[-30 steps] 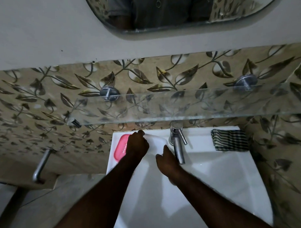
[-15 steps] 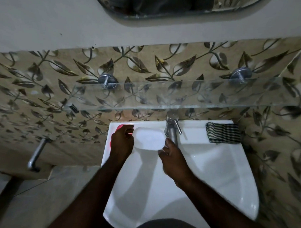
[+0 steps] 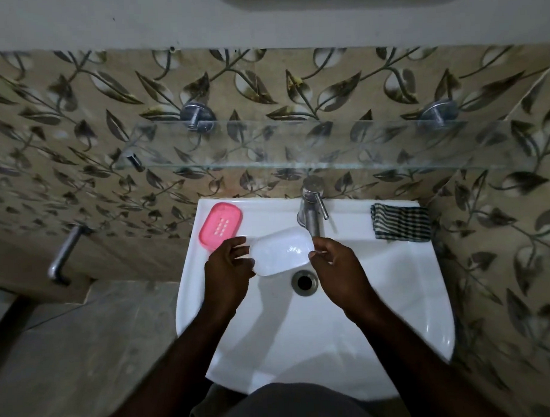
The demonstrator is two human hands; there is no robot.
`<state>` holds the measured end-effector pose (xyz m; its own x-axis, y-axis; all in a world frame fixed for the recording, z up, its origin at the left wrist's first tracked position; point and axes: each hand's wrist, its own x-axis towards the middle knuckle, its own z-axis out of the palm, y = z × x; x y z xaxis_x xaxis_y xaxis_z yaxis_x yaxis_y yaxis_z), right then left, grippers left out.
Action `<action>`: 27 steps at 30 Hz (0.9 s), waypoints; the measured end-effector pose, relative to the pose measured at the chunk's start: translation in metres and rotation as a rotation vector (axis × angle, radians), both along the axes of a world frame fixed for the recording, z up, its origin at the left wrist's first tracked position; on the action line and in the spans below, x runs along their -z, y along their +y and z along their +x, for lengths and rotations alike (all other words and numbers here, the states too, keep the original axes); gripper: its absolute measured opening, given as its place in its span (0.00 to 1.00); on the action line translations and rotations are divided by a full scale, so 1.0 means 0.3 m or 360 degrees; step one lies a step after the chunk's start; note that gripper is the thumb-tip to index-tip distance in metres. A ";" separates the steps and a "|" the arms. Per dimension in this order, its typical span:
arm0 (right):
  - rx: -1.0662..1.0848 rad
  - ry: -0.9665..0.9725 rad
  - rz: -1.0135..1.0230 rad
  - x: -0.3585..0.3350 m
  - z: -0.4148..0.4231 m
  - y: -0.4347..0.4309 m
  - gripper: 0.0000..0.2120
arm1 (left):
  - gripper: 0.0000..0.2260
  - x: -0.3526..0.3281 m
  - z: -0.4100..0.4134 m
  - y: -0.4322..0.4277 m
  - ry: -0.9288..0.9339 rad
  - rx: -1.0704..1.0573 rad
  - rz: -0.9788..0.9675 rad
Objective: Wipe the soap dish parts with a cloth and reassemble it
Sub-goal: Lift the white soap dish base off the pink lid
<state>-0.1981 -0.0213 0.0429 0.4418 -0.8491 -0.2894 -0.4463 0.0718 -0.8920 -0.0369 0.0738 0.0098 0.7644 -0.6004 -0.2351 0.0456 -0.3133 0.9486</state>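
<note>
A clear, whitish soap dish tray (image 3: 281,251) hangs over the white sink basin (image 3: 379,298), just above the drain. My left hand (image 3: 229,269) grips its left end and my right hand (image 3: 335,262) pinches its right end. The pink slotted soap dish part (image 3: 220,225) lies on the sink's back left ledge, apart from both hands. A green and white striped cloth (image 3: 402,222) lies folded on the back right ledge, untouched.
A steel tap (image 3: 311,210) stands at the back centre of the sink, close to the tray's far edge. The drain (image 3: 304,282) sits below the tray. A glass shelf (image 3: 296,148) juts out above the sink. A metal bar (image 3: 63,256) sticks out at left.
The clear tray has left the back ledge and is now held over the basin by both hands. My left hand has come off the pink part. The camera has tilted down.
</note>
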 end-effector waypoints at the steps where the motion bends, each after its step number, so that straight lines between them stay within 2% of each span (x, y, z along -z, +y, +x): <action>1: 0.0013 -0.0013 0.0063 0.013 -0.007 0.003 0.13 | 0.18 -0.008 0.002 0.003 -0.0155 0.0028 0.0001; 4: 0.0136 -0.0114 0.0336 0.051 -0.018 0.021 0.09 | 0.19 -0.047 0.005 0.002 -0.0613 0.0130 0.0033; 7: 0.0203 -0.0306 0.0627 0.077 -0.012 0.034 0.06 | 0.21 -0.082 -0.006 -0.014 -0.0699 0.0213 0.0006; 9: 0.0203 -0.0380 0.0711 0.079 -0.005 0.032 0.06 | 0.21 -0.102 -0.016 -0.025 -0.0790 0.0265 -0.0036; 17: 0.0180 -0.0478 0.0778 0.030 -0.004 -0.030 0.08 | 0.18 -0.165 -0.016 -0.046 -0.1354 0.0437 -0.0200; 22: 0.0144 -0.0563 0.0794 0.017 -0.003 -0.038 0.06 | 0.14 -0.180 0.004 -0.039 -0.1337 0.0361 -0.0247; 27: 0.0019 -0.0392 0.0613 0.032 -0.002 -0.055 0.01 | 0.13 -0.179 0.000 -0.015 -0.1461 0.0354 -0.0234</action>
